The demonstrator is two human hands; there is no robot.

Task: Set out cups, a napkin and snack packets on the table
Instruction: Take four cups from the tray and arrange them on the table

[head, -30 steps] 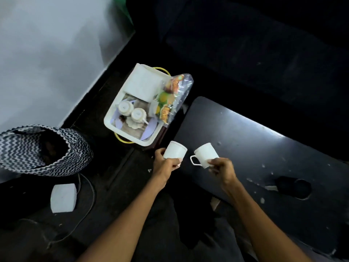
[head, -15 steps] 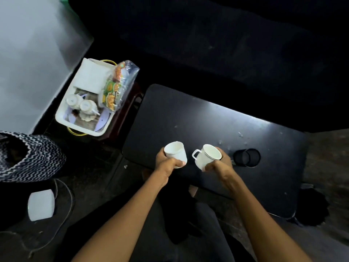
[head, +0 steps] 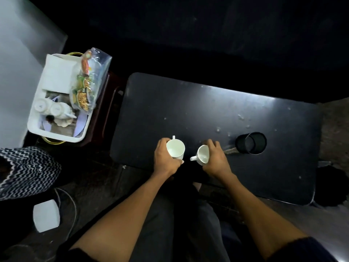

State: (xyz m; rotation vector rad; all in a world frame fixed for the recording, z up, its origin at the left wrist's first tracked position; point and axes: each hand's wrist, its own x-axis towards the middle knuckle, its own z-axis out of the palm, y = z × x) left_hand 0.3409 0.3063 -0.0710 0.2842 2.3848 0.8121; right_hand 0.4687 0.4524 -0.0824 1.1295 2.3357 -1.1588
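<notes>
Head view. We see the left hand with fingers curled round a white cup, mouth up, its handle pointing toward 12 o'clock. Just beside it, at 3 o'clock, the right hand grips a second white cup from above and behind; this cup tilts toward us, its handle pointing to 8 o'clock. Both cups sit over the near edge of the dark table; whether their bases touch the top, we cannot tell. The two cups are apart, a narrow gap between them.

From the cups toward 12 o'clock the tabletop lies bare up to its far edge, and toward 3 o'clock stands a dark round holder, near the right hand. The table's left edge runs close beside a white basket at 10 o'clock. In that basket we find a folded white napkin, a clear bag of snack packets leaning over its right rim, and more white crockery.

At 8 o'clock lie a zigzag-patterned bag and a white box.
</notes>
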